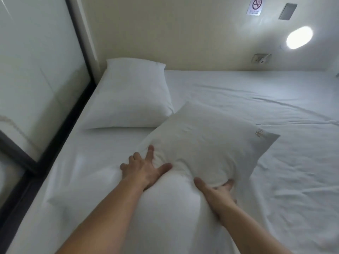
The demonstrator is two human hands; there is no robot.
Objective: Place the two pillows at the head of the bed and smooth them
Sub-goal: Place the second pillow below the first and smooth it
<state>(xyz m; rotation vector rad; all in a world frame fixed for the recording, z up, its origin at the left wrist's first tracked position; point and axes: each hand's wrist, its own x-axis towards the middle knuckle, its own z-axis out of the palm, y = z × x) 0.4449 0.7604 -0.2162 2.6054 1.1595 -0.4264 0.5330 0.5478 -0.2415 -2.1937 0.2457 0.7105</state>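
At the middle of the white bed [275,92], a pillow [207,143] lies askew, the left hand [145,169] pressing spread fingers into its 8 o'clock edge, the right hand [216,191] pinching a fold at 6 o'clock, a second pillow [132,94] just beside it at 11 o'clock.

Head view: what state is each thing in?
Near pillow, held, bunched at its near end.
Far pillow, lying flat by the wall.
Sheet, wrinkled.
Lamp, on.
Left hand, spread, pressing the near pillow.
Right hand, gripping the near pillow.
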